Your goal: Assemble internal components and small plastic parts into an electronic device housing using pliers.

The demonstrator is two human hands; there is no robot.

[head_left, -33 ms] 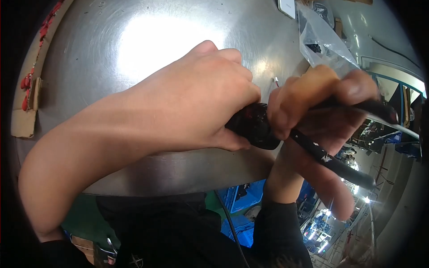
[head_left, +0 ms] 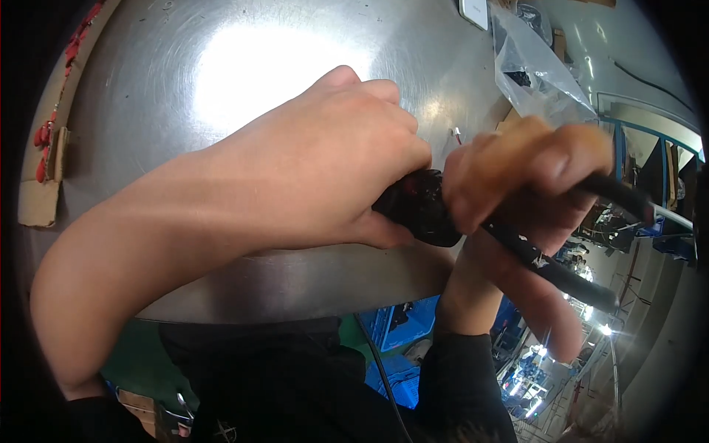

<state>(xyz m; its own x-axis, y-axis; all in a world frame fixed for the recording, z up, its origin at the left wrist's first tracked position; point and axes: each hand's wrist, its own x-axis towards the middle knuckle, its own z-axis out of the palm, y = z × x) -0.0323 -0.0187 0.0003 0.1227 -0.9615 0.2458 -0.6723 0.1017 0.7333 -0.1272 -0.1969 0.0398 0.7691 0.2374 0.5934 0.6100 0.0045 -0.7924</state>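
Observation:
My left hand [head_left: 347,155] is closed round a glossy black part [head_left: 425,210], thumb below and fingers above, above the metal table. Most of that part is hidden under the palm, so I cannot tell its kind. To its right, my right hand [head_left: 524,173] grips pliers with two black handles [head_left: 576,284]. The handles stand apart, and the lower one has worn, pale spots. Their jaws are out of sight behind my fingers, close against the black part. Motion smears the right fingers and the upper handle.
A cardboard strip [head_left: 38,205] with red pieces lies along the left of the metal table [head_left: 140,111]. A small white connector [head_left: 456,133], a clear plastic bag [head_left: 535,66] and a white flat device [head_left: 475,13] lie beyond my right hand. Blue crates [head_left: 406,328] stand below the near edge.
The fingers of my right hand and the upper plier handle have shifted slightly downward, bringing the handles a little closer together. My left hand and the black part have hardly moved.

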